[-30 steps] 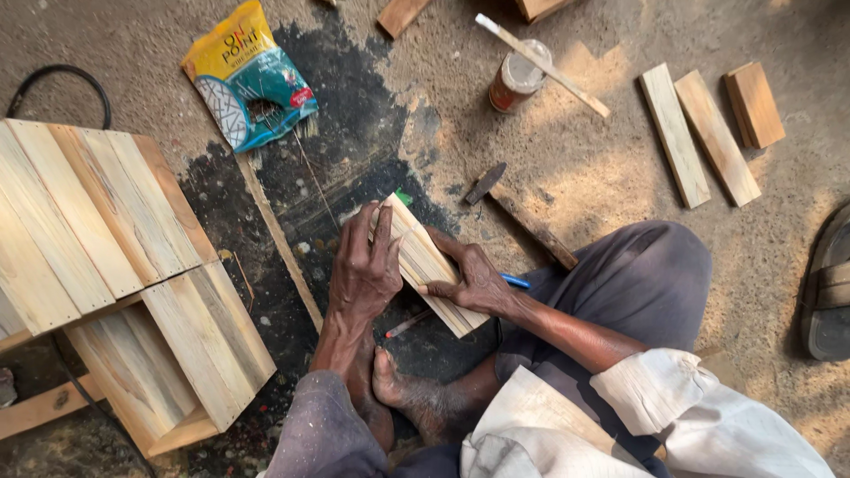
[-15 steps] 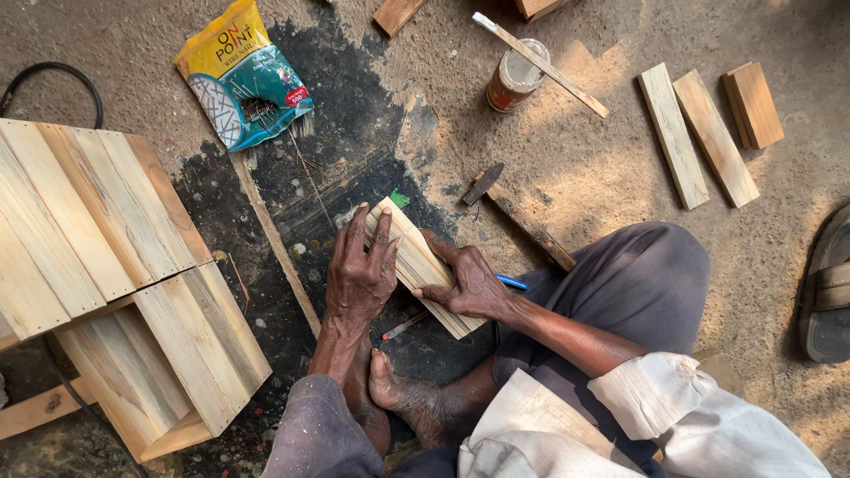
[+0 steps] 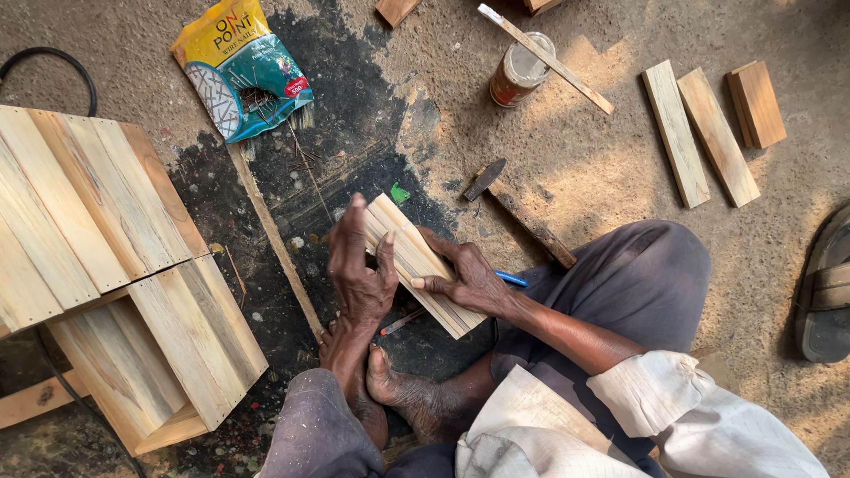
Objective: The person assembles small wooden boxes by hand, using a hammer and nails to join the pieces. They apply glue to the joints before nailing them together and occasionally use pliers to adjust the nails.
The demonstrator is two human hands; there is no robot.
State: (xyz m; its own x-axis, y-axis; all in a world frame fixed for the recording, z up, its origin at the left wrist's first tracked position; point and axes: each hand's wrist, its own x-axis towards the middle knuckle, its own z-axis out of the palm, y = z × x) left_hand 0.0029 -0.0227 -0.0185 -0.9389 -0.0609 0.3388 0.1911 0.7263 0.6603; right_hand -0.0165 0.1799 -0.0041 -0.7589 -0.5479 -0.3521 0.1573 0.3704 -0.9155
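Both hands clamp the slats (image 3: 421, 265) on the ground ahead of my feet, left hand (image 3: 359, 265) flat on the near-left edge, right hand (image 3: 465, 279) gripping the other side; uneven pressure could slide them askew, I judge.

Warm daylight falls from the upper right, well beyond the right hand (image 3: 469, 281); ground left of the left hand (image 3: 359, 265) lies darker. Soft shadows, sharp focus, slight edge stretching.
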